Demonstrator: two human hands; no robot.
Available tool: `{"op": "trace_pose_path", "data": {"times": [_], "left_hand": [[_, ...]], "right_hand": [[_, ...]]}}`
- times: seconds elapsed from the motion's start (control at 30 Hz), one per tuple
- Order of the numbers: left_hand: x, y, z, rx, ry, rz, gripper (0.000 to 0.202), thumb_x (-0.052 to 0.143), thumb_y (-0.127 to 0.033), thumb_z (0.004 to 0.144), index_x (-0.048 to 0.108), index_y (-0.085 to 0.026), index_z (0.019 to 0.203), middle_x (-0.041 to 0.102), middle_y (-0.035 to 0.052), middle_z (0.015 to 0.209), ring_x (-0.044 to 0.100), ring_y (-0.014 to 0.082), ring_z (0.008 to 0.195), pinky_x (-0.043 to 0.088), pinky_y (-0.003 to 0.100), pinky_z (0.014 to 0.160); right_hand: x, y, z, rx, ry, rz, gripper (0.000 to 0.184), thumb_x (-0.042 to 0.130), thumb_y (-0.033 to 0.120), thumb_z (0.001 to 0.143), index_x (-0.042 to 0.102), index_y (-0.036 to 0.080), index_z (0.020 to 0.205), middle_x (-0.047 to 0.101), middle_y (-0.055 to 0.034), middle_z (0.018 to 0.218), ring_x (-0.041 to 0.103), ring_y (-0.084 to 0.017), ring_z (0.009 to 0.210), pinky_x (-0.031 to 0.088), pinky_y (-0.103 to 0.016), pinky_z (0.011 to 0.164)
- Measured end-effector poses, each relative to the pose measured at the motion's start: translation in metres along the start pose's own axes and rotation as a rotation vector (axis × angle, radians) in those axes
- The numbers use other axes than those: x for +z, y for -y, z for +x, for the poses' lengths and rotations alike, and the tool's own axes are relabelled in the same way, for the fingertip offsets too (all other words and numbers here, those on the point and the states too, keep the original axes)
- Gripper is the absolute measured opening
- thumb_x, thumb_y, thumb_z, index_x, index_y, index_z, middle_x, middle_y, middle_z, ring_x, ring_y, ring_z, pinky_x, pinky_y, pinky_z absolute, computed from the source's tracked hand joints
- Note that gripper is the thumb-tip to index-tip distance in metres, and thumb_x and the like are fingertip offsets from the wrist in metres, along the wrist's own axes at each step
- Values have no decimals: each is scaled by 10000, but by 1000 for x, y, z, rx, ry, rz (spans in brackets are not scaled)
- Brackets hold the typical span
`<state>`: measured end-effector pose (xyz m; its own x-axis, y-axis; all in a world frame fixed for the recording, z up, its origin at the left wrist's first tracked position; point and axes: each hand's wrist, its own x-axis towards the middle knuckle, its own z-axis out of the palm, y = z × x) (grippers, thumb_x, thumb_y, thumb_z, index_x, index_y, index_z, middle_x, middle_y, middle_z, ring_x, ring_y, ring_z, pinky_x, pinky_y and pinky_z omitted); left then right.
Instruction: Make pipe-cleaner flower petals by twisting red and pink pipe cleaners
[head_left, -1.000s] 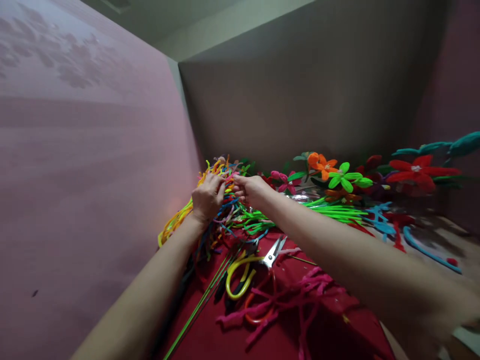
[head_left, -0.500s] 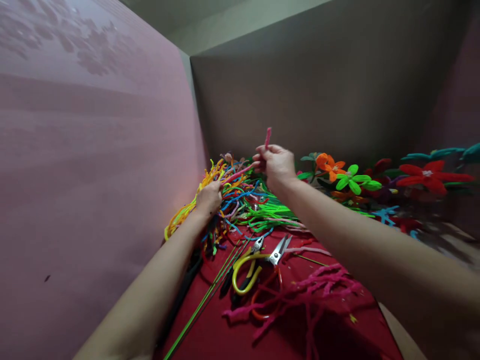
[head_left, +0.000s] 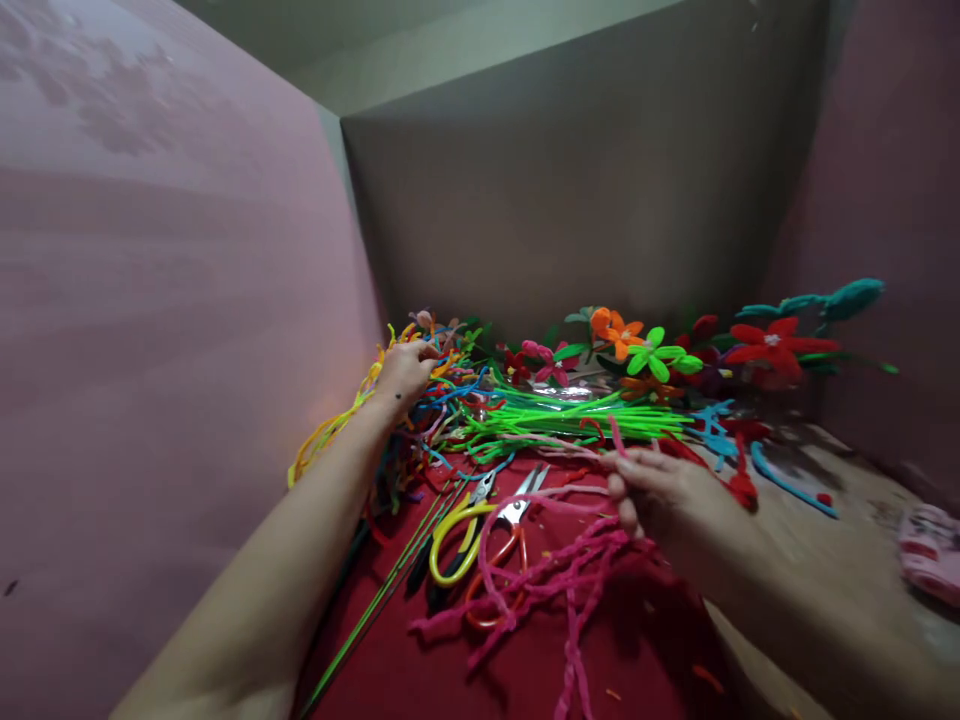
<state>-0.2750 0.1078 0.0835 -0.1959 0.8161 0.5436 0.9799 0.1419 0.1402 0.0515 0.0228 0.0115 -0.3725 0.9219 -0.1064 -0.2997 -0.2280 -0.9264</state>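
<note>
My right hand [head_left: 652, 490] is closed on a pink pipe cleaner [head_left: 489, 560]. Its tip pokes up above the fingers, and the rest curves left and down over the scissors. My left hand [head_left: 405, 372] is at the heap of multicoloured pipe cleaners [head_left: 450, 415], its fingers bent together; what they pinch, if anything, is hidden. Below my right hand lies a bunch of darker pink pipe cleaners [head_left: 577, 565]. Scissors [head_left: 516, 510] with orange handles and pliers [head_left: 480, 495] with yellow handles lie side by side on the red tabletop [head_left: 420, 665].
Thin green stems [head_left: 390, 595] lie along the left. Bright green pipe cleaners [head_left: 570, 415] are stacked at the back. Behind them are pipe-cleaner flowers, among them an orange one [head_left: 622, 335], a green one [head_left: 656, 355] and a red one [head_left: 776, 345]. Walls [head_left: 187, 420] stand left and behind.
My right hand has come down and to the right, drawing the pink pipe cleaner away from the heap. My left hand stays at the heap, reaching slightly further in. The view has turned right.
</note>
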Motion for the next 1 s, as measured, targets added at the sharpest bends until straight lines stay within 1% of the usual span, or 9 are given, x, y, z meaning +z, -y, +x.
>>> {"op": "trace_pose_path", "data": {"times": [0.1, 0.13, 0.23, 0.33, 0.5, 0.63, 0.77, 0.87, 1.0], "left_hand": [[14, -22, 9, 45, 44, 62, 302, 477, -243, 755, 676, -265, 981, 676, 26, 973, 607, 191, 886, 452, 270, 739], [19, -26, 11, 50, 58, 91, 305, 489, -228, 742, 681, -278, 974, 664, 39, 987, 605, 207, 889, 449, 283, 726], [32, -33, 17, 49, 86, 168, 291, 499, -206, 725, 703, -275, 920, 634, 85, 971, 604, 248, 874, 432, 307, 676], [36, -29, 20, 53, 78, 196, 235, 495, -236, 740, 718, -237, 815, 617, 94, 897, 604, 247, 823, 407, 295, 624], [30, -14, 12, 113, -40, 153, 285, 435, -348, 817, 692, -243, 885, 592, 60, 930, 585, 190, 798, 382, 265, 610], [27, -5, 2, 188, -91, 110, 303, 412, -375, 853, 678, -239, 905, 587, 34, 933, 571, 141, 791, 381, 230, 639], [28, -2, -4, 229, -114, 103, 317, 397, -379, 872, 672, -225, 902, 590, 34, 920, 561, 134, 769, 371, 228, 624], [31, -2, -7, 242, -114, 125, 307, 392, -360, 879, 669, -231, 896, 590, 35, 908, 553, 137, 752, 361, 236, 613], [37, -2, -12, 234, -99, 175, 314, 362, -359, 889, 646, -236, 938, 582, 44, 940, 552, 151, 754, 351, 254, 587]], "right_hand": [[-14, -21, -1, 110, -28, -122, 93, 556, 296, 746, 540, 214, 785, 629, -43, 674, 516, -112, 405, 327, -222, 361], [-18, -23, 1, 86, -75, -218, 185, 558, 304, 732, 535, 210, 891, 640, -49, 707, 522, -129, 397, 315, -231, 341], [-28, -13, 7, -172, -222, -590, 340, 554, 302, 715, 546, 165, 1026, 653, -72, 794, 579, -162, 514, 404, -265, 425], [-24, 7, 10, -494, -294, -910, 247, 535, 287, 741, 634, 166, 933, 655, -78, 883, 605, -194, 744, 460, -314, 653], [23, 37, 35, -647, -123, -995, 198, 493, 186, 766, 663, 140, 857, 667, -77, 864, 601, -177, 783, 445, -292, 717], [80, 48, 98, -780, -63, -1099, 238, 468, 196, 804, 652, 121, 935, 673, -101, 916, 606, -184, 842, 430, -282, 750], [128, 47, 156, -713, -29, -1472, 336, 455, 352, 839, 624, 137, 1034, 656, -140, 1004, 594, -255, 951, 442, -310, 726], [146, 41, 176, -668, 27, -1566, 259, 480, 263, 821, 671, 142, 949, 676, -151, 936, 623, -261, 895, 451, -301, 687], [152, 38, 174, -697, 65, -1655, 243, 488, 101, 765, 691, 122, 898, 681, -170, 899, 630, -258, 898, 446, -294, 720]]}}
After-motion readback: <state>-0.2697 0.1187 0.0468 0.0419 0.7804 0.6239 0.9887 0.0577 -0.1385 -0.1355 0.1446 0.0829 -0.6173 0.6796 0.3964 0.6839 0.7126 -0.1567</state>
